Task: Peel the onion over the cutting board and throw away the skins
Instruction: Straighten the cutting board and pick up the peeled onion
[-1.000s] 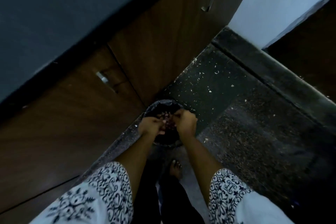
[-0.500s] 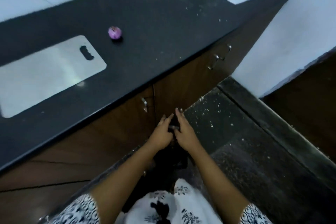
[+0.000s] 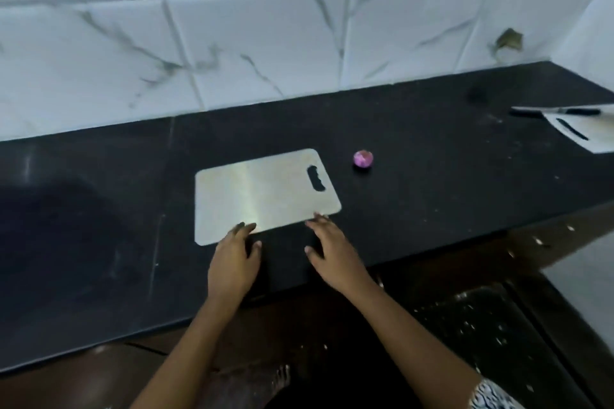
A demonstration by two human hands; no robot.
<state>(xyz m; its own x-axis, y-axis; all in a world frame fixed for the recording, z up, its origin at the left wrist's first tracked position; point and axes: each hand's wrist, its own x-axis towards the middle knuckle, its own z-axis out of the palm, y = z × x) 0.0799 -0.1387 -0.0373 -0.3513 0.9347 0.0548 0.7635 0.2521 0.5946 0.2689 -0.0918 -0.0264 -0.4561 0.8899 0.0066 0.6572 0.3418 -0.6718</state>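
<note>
My left hand (image 3: pixel 232 262) was stretched out over the front part of the black counter (image 3: pixel 432 183), palm down, fingers (image 3: pixel 245 230) loosely straight and slightly apart, holding nothing. Their tips reached the near edge of the cutting board (image 3: pixel 262 196); I could not tell whether they pressed on it or only hovered above it. My right hand (image 3: pixel 332 259) was spread the same way beside it, thumb out toward the left hand, fingers relaxed and gripping nothing, the longest fingertips (image 3: pixel 320 219) at the board's near right corner. The 2 hands were apart, with bare counter between them.

The cutting board was a pale, shiny rectangle with rounded corners, flat on the counter and turned a little askew, its handle slot (image 3: pixel 315 178) at the right end. The onion (image 3: pixel 363 158) sat on the counter, not on the board: a small purple ball just beyond the slotted end, to the right and slightly farther back, near the board but not touching it, and well clear of both my hands.

Far off at the counter's right end lay a second board (image 3: pixel 594 136), white, cut off by the picture's edge, with a dark-handled knife (image 3: pixel 558 111) across its back edge. Behind the counter rose the tiled wall (image 3: pixel 265 43), white with grey veins. Below the counter edge I saw the dark cabinet front (image 3: pixel 83 382) and, at lower right, the floor (image 3: pixel 491 335), dark and dotted with pale flecks. A bit of my patterned sleeve (image 3: pixel 491 392) showed at the bottom right.
</note>
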